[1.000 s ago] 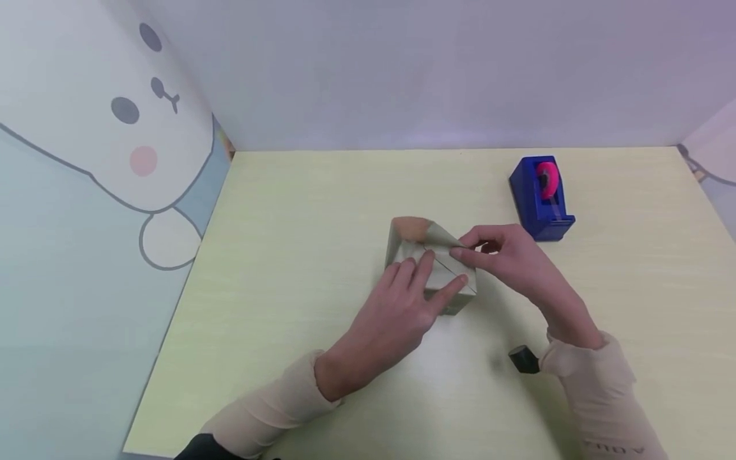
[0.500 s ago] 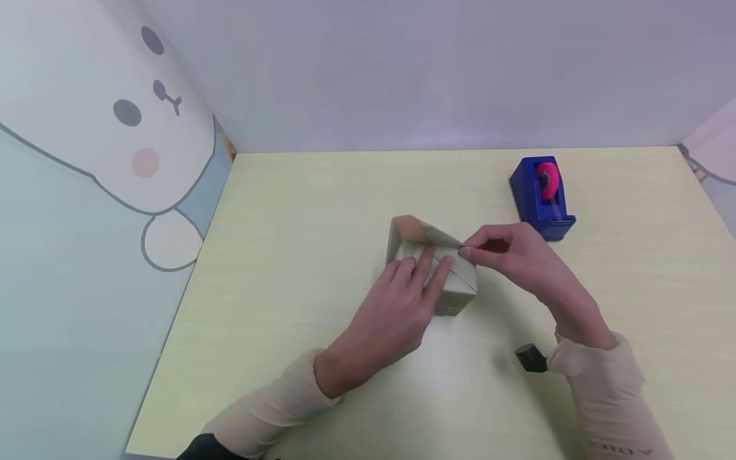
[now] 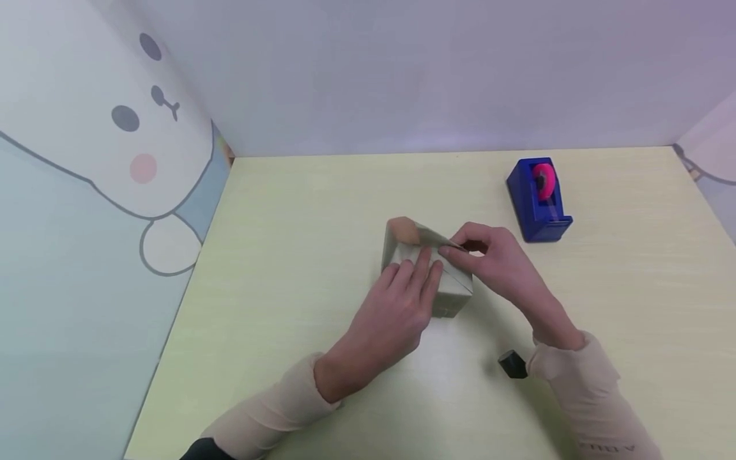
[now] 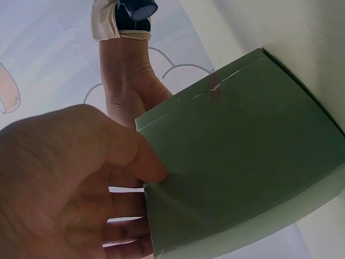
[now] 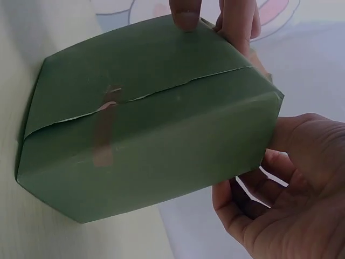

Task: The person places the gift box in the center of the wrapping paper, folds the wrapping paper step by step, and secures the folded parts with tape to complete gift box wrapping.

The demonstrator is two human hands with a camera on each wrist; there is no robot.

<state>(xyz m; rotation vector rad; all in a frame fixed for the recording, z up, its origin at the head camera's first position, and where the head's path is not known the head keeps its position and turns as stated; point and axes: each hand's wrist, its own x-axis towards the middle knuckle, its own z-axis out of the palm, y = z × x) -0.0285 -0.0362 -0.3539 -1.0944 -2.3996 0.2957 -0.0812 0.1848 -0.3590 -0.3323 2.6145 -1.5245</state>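
A box in green wrapping paper [image 3: 451,303] stands on the table in the head view. Its upper end has folded paper, with a raised flap [image 3: 434,237] at the back that carries an orange-brown patch. My left hand [image 3: 397,313] lays its fingers over the folded paper. With thumb and fingertips, my right hand [image 3: 494,259] pinches the flap's right edge. The right wrist view shows a paper seam along the box side [image 5: 156,140], crossed by a strip of reddish tape [image 5: 103,140]. In the left wrist view, the left thumb [image 4: 145,162] rests at the box's edge.
A blue tape dispenser [image 3: 535,204] with a pink roll stands toward the back right of the pale table [image 3: 299,204]. A plain wall [image 3: 368,76] rises behind the table. Cartoon decoration [image 3: 155,147] covers the left side.
The left thumb has drawn in from the box's right front toward the other fingers. The right hand shifts slightly right, then back left, still at the flap, which now folds over more steeply.
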